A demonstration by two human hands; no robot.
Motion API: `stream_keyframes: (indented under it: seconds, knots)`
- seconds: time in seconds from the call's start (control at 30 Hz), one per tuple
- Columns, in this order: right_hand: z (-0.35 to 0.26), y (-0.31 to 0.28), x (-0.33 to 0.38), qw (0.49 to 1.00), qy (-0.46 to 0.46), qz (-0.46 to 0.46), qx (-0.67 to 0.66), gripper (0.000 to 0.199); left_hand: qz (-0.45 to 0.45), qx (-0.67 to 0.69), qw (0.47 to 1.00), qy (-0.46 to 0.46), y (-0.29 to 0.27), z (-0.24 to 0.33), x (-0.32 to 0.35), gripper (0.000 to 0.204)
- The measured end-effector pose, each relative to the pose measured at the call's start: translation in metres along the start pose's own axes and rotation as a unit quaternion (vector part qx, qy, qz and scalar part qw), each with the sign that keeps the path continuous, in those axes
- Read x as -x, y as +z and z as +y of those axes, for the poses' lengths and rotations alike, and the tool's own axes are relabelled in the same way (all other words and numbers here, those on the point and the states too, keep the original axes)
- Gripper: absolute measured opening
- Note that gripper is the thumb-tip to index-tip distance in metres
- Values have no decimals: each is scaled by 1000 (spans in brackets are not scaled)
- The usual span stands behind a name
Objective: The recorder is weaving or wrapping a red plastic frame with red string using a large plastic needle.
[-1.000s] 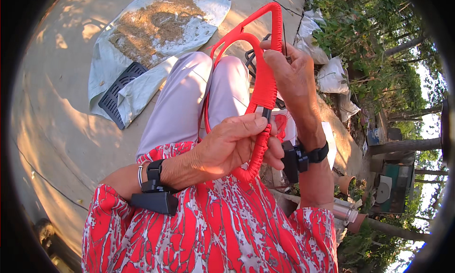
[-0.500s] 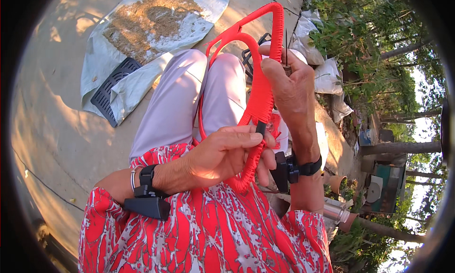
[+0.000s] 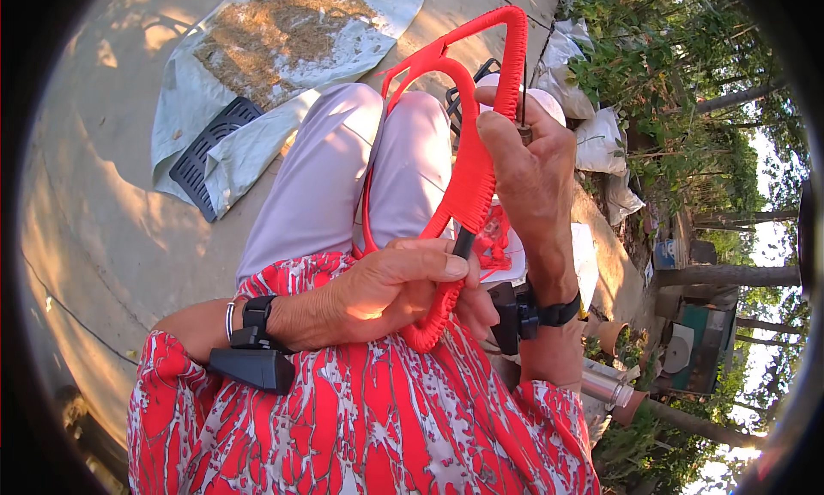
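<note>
Since half a second ago, my right hand point(image 3: 528, 164) has climbed a little higher along the red cord-wrapped wire frame point(image 3: 470, 164), fingers pinched shut on its upper stretch over my lap. My left hand point(image 3: 399, 285) clamps the frame's lower wrapped end, thumb pressed across it, as before. White plastic sacks point(image 3: 601, 143) sit by the greenery on my right; a grey tarp strewn with brown chaff point(image 3: 283, 40) lies ahead-left.

L hand point(image 3: 390, 285) gripping lower end of red cord-wrapped hoop point(image 3: 476, 164); R hand point(image 3: 528, 164) pinching thin dark rod point(image 3: 523, 100) just above, touching hoop. Grey tarp w/ grain point(image 3: 283, 40) lying well beyond L hand.
</note>
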State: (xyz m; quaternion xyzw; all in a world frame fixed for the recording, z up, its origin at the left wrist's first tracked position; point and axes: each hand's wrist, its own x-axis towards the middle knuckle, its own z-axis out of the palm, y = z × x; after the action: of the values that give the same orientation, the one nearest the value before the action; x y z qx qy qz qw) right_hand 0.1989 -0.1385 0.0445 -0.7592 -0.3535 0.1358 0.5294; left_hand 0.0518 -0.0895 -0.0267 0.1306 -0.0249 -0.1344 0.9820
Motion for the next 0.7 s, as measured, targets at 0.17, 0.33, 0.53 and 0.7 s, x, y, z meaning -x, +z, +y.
stream_keyframes:
  seconds: [0.17, 0.33, 0.53, 0.7]
  knots:
    - [4, -6, 8, 1000, 9, 5, 6, 25, -4, -68, 998, -3, -6, -4, -4, 24]
    - [9, -18, 3, 1000, 22, 5, 0, 26, -28, -76, 997, -14, -6, -3, -16, 26]
    - [14, -17, 1, 999, 32, 36, -20, 29, -64, 58, 996, -28, -6, -3, -17, 27]
    - [15, -13, 3, 998, 38, 33, -44, 28, -35, -1, 999, -22, -11, -1, -13, 28]
